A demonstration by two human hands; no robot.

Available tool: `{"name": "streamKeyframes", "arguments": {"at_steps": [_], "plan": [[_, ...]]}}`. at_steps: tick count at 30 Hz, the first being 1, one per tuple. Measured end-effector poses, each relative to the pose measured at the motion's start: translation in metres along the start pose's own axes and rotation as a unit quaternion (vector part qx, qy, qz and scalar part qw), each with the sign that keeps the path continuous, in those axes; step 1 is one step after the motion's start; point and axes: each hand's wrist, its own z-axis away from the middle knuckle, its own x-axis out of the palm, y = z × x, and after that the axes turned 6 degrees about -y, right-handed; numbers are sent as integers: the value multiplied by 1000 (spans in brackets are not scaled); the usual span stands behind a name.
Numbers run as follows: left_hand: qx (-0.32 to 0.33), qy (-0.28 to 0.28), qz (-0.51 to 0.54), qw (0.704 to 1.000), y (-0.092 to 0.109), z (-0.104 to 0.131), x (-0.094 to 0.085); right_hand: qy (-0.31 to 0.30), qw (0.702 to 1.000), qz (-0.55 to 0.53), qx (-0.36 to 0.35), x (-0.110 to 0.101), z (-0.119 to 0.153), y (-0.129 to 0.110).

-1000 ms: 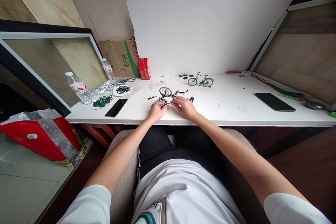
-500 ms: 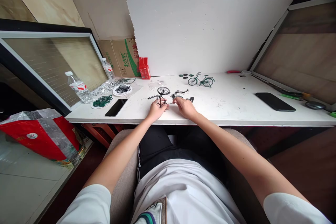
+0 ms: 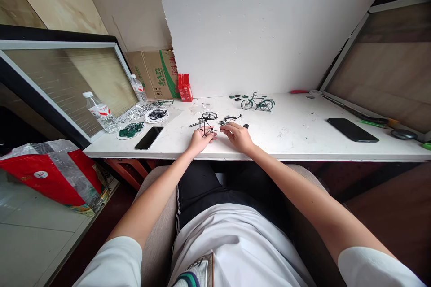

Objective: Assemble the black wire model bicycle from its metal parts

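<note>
My left hand is closed around the frame of a small black model bicycle, whose spoked wheel points away from me. Thumb and fingertips of my right hand pinch the end of a thin dark rod, which reaches across to the model in the left hand. What the rod's far end touches is too small to tell. Just beyond the right fingers lie loose black bicycle parts, partly hidden by that hand. A short dark piece rests beyond the left hand.
A green model bicycle stands toward the back of the white table. At left are a phone, dishes with green parts and black parts, and a water bottle. Another phone lies at right.
My right hand has shifted slightly, with its fingers a little more extended along the rod. The model's wheel has tipped somewhat flatter in my left hand.
</note>
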Motion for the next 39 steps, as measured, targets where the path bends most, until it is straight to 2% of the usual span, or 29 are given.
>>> {"name": "streamKeyframes", "arguments": {"at_steps": [4, 17, 27, 34, 39], "plan": [[-6, -10, -1, 1000, -1, 0, -1, 13, 1000, 12, -8, 1, 1, 1], [-5, -24, 3, 1000, -1, 1, -1, -20, 999, 27, 22, 2, 2, 1], [-9, -24, -3, 1000, -1, 0, -1, -26, 999, 19, 18, 2, 3, 2], [9, -15, -18, 1000, -6, -1, -2, -38, 999, -12, -15, 0, 4, 5], [7, -31, -8, 999, -8, -1, -3, -33, 999, -11, -18, 1, 4, 5]]}}
